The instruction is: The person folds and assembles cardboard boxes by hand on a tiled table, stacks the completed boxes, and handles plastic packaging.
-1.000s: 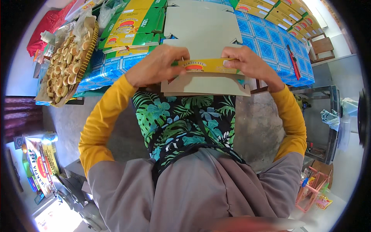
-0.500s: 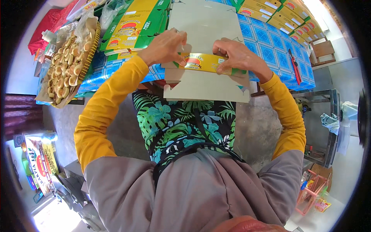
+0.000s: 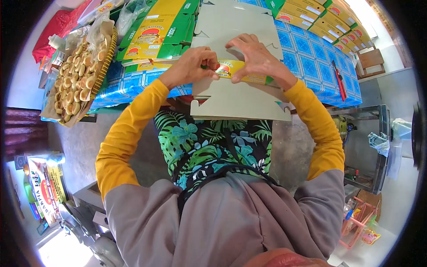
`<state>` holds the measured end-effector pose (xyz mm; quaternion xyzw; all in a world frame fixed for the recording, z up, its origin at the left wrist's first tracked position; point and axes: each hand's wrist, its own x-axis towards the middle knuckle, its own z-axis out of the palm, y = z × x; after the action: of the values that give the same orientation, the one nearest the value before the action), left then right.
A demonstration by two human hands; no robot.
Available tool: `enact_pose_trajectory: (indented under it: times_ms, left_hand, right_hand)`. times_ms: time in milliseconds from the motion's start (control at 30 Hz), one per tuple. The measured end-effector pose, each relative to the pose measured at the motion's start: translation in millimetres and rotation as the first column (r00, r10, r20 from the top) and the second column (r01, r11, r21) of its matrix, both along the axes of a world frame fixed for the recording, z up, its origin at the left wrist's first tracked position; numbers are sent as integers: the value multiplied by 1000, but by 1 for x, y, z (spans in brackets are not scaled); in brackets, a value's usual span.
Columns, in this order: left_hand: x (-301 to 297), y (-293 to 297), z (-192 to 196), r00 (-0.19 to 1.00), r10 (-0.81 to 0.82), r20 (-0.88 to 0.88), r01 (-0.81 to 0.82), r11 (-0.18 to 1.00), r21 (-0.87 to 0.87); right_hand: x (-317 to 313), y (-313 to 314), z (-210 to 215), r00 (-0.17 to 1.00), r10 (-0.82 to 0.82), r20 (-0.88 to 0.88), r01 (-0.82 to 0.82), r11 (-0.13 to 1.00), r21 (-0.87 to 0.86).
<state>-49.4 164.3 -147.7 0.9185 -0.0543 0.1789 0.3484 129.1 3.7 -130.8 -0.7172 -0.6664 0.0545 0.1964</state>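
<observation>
A flat grey cardboard box blank (image 3: 242, 95) lies on the blue patterned tablecloth (image 3: 311, 53), its near edge hanging over the table's front. My left hand (image 3: 191, 64) pinches the left end of a folded yellow and green printed side panel (image 3: 231, 70) of the blank. My right hand (image 3: 255, 58) presses on the same panel from above and from the right. Both hands are closed on the cardboard, near the middle of the blank.
A woven tray of small round pastries (image 3: 78, 78) sits at the table's left end. Flat yellow-green box blanks (image 3: 153, 33) are stacked behind it, more folded boxes (image 3: 329, 20) run along the back right. A red-handled cutter (image 3: 340, 80) lies at right.
The blank has slid farther onto the table. Both hands moved up and closer together, folding the printed panel up from the near edge.
</observation>
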Motion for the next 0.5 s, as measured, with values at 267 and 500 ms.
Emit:
enact_pose_trajectory:
  times_ms: [267, 500]
  left_hand:
    - [29, 11, 16, 944, 21, -328, -11, 999, 30]
    - [33, 10, 19, 888, 83, -452, -40, 994, 106]
  right_hand:
    - [-11, 28, 4, 987, -101, 128, 125, 971, -202]
    - [8, -25, -13, 961, -221, 167, 252, 948, -195]
